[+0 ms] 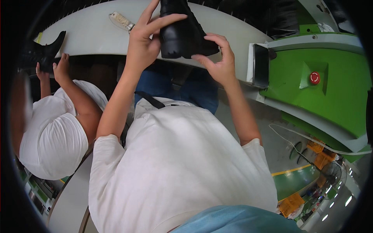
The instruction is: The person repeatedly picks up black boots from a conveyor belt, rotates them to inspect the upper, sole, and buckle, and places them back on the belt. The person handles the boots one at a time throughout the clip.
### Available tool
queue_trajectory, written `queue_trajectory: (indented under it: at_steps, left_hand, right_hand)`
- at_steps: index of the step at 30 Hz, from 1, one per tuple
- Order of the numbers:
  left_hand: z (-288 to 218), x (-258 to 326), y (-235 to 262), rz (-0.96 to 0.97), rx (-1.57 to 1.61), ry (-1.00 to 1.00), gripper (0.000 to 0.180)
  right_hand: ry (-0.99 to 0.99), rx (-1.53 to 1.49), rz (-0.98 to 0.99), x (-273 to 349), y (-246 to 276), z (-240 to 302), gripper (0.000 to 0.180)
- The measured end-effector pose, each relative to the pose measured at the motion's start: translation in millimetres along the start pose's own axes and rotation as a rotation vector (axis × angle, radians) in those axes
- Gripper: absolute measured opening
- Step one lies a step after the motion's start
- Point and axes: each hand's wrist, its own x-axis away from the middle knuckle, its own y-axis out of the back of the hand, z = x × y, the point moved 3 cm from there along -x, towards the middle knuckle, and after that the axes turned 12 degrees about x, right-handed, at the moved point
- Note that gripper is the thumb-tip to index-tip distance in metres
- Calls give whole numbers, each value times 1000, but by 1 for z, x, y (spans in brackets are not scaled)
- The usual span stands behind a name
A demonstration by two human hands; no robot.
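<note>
A black boot (178, 35) is held up over the near edge of the white table, its upper end cut off by the top of the picture. My left hand (144, 40) grips it from the left, with one finger stretched across the boot's surface. On the other side, my right hand (220, 58) pinches the boot's right end between thumb and fingers. Both my forearms are raised and reach forward.
The curved white table (93, 29) carries a small pale tool or device (122, 21). At left, a co-worker in white handles another black boot (48, 52). A green machine (322, 93) with a red button (314, 78) stands close on my right.
</note>
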Motion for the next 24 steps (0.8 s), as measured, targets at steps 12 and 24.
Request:
queue_trajectory:
  at_steps: [12,24]
  left_hand:
    - [61,50,24,53,-127,20,92]
    - [70,51,25,8,-83,94,85]
  right_hand:
    - [198,301,44,-18,-15,50,35]
    - [-10,254,189,-37,-17,62,27]
